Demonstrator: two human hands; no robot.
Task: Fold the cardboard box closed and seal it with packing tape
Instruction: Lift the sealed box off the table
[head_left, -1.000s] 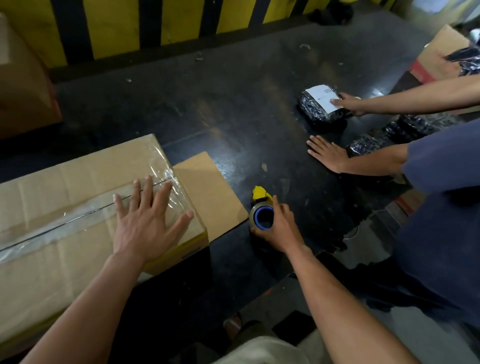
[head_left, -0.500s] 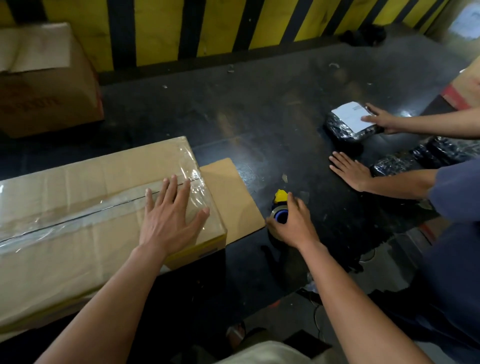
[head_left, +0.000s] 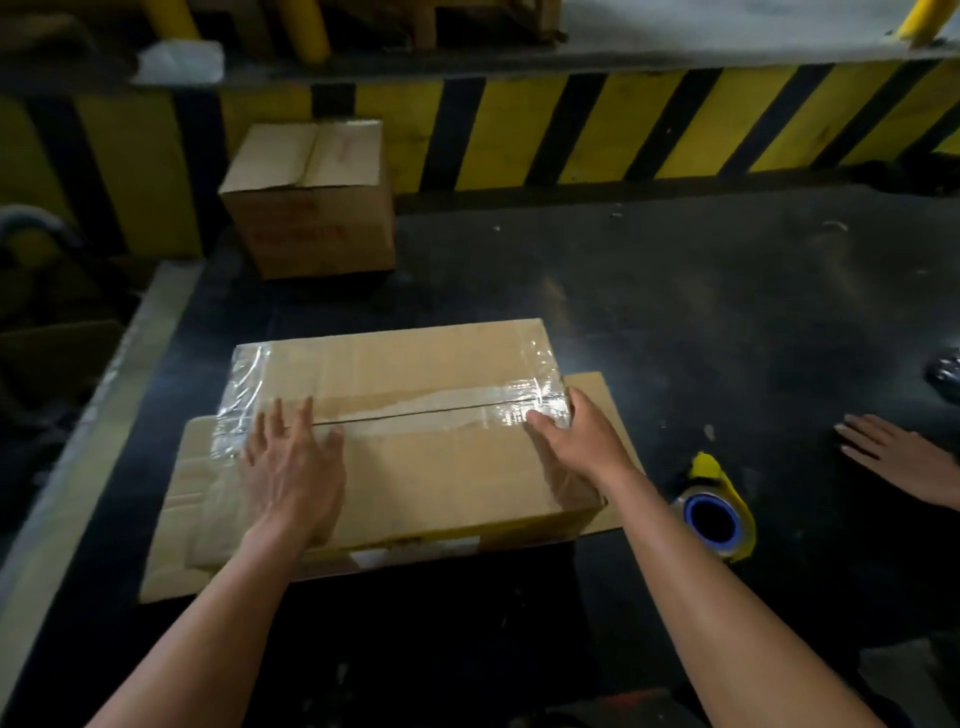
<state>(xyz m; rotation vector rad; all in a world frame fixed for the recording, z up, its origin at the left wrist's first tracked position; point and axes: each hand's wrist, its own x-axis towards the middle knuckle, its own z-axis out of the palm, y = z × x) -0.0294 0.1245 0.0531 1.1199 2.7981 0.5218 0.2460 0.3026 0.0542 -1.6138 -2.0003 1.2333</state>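
A closed brown cardboard box (head_left: 415, 467) lies in front of me on a flat cardboard sheet (head_left: 171, 566). Clear tape runs along its centre seam and over both ends. My left hand (head_left: 293, 462) rests flat on the box top near the left end, fingers straight. My right hand (head_left: 576, 436) is at the box's right end, thumb on the taped seam and fingers wrapped over the edge. The tape dispenser (head_left: 714, 514), yellow with a blue-cored roll, lies on the dark floor to the right of the box, with no hand on it.
A smaller cardboard box (head_left: 311, 197) stands at the back against a yellow-and-black striped wall (head_left: 623, 124). Another person's hand (head_left: 898, 457) rests on the floor at the right edge. A pale ledge (head_left: 93, 415) runs along the left.
My right hand let go of the tape dispenser and moved left onto the box's right end. The view swung left, so the box now sits in the middle. My left hand stays flat on top.
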